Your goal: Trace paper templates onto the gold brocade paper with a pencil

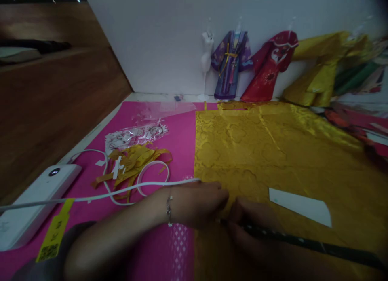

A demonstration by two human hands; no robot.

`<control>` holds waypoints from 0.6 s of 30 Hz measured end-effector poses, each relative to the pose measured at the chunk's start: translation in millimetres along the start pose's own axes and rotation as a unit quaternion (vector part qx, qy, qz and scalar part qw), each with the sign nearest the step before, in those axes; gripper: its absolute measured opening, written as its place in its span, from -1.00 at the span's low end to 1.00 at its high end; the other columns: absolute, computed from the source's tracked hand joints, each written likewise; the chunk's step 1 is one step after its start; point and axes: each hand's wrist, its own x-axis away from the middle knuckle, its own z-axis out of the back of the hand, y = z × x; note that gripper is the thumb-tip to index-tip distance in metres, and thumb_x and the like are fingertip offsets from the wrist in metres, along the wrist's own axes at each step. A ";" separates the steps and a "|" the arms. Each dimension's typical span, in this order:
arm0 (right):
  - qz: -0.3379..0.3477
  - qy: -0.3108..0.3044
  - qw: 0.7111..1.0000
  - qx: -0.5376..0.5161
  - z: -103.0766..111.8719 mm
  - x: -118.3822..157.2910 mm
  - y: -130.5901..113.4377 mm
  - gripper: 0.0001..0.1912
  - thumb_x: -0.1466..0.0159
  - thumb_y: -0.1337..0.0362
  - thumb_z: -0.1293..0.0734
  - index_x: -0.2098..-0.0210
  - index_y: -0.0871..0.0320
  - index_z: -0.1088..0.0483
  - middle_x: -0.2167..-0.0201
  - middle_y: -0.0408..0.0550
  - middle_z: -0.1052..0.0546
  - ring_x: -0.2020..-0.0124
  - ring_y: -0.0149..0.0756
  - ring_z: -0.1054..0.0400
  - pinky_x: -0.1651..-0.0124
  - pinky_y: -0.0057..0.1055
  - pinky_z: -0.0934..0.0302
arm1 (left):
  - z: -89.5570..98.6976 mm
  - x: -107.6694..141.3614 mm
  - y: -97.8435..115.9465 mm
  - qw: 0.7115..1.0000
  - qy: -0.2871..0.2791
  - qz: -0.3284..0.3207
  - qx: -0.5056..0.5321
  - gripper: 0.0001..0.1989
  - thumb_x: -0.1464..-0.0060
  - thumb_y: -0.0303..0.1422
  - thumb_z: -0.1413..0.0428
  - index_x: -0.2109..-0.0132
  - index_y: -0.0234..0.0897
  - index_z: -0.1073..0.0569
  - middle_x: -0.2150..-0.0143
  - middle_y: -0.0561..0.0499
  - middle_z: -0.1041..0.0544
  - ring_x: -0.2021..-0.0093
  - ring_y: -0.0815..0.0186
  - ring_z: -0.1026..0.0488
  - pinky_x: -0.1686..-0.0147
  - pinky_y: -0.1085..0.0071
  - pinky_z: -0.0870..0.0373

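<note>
A shiny golden-yellow patterned fabric (242,147) lies flat on the right half of the pink surface. My left hand (201,201), with a thin bracelet at the wrist, rests on the fabric's left edge. Its fingers curl downward, and whatever is under or between them is hidden. Close beside it, my right hand (254,222) grips a dark, dotted pencil (303,241), its tip pointing at the left hand. Just beyond the right hand, a white tapered paper piece (301,206) with a curved end lies on the fabric.
A white power bank (39,204) with a cable (121,190) sits left; the cable crosses over my left wrist. Yellow fabric scraps (133,161) and a clear bag of white bits (136,135) lie behind. Small garments (233,66) on stands line the white wall.
</note>
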 end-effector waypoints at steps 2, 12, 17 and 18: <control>-0.012 -0.016 1.000 -0.003 1.6 -0.6 -0.8 -0.75 -0.18 0.29 -0.23 0.60 0.05 -0.14 0.68 -0.24 -0.28 0.65 -0.40 -0.19 0.60 -0.47 -0.01 | 1.2 0.2 1.3 1.000 -0.019 0.003 -0.001 -0.88 -0.20 -0.45 -0.16 0.12 -0.23 -0.41 0.12 0.04 -0.50 0.31 0.35 -0.46 0.44 0.49 -0.25; -0.088 0.071 0.993 0.022 -12.1 -6.7 24.5 -0.80 -0.06 0.42 -0.24 0.58 0.06 -0.13 0.62 -0.23 -0.33 0.52 -0.34 -0.25 0.46 -0.43 -0.05 | 3.8 -0.9 5.1 0.998 -0.047 0.048 -0.006 -0.88 -0.16 -0.51 -0.11 0.18 -0.20 -0.42 0.17 0.05 -0.48 0.36 0.33 -0.38 0.48 0.43 -0.14; -0.141 0.103 0.985 -0.013 -16.1 -18.3 27.2 -0.73 0.04 0.48 -0.25 0.64 0.07 -0.05 0.66 -0.25 -0.22 0.54 -0.34 -0.18 0.48 -0.43 0.02 | -4.0 -0.4 -0.5 0.994 -0.017 0.098 0.033 -0.86 -0.12 -0.32 -0.11 0.14 -0.12 -0.40 0.13 0.05 -0.49 0.28 0.23 -0.46 0.44 0.37 -0.18; -0.140 0.091 0.985 -0.034 -15.5 -20.6 28.7 -0.72 0.08 0.50 -0.25 0.65 0.07 -0.04 0.67 -0.26 -0.21 0.55 -0.35 -0.18 0.49 -0.43 0.03 | -6.3 0.3 -2.4 0.994 -0.018 0.103 0.043 -0.84 -0.12 -0.28 -0.11 0.12 -0.11 -0.40 0.11 0.04 -0.50 0.25 0.21 -0.47 0.41 0.37 -0.21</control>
